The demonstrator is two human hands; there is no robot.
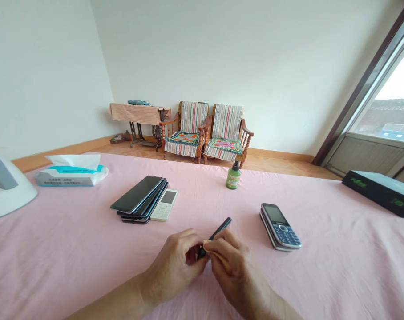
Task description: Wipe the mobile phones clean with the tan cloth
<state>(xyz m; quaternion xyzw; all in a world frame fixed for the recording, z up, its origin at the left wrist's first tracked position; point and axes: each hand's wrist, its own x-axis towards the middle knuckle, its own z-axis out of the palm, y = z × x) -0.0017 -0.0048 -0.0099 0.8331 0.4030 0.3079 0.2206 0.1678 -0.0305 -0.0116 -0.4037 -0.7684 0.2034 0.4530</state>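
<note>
My left hand point(175, 262) is closed around the lower end of a slim black phone point(221, 228), seen nearly edge-on and tilted up to the right. Pinched in my right hand point(240, 264) is a small folded yellow cloth point(217, 254), pressed against the phone's near part. The fingers hide much of both. To the left lies a stack of dark smartphones point(138, 195), with a white keypad phone point(165, 205) leaning by its right side. Right of my hands, a dark blue keypad phone point(280, 226) rests on top of another phone.
A pink cloth point(88, 258) covers the table. Beyond my hands stands a green spray bottle point(233, 177). A tissue pack point(71, 173) and a white appliance point(8, 191) are at left, a black box point(378, 191) at right. Two chairs point(222, 133) stand by the wall.
</note>
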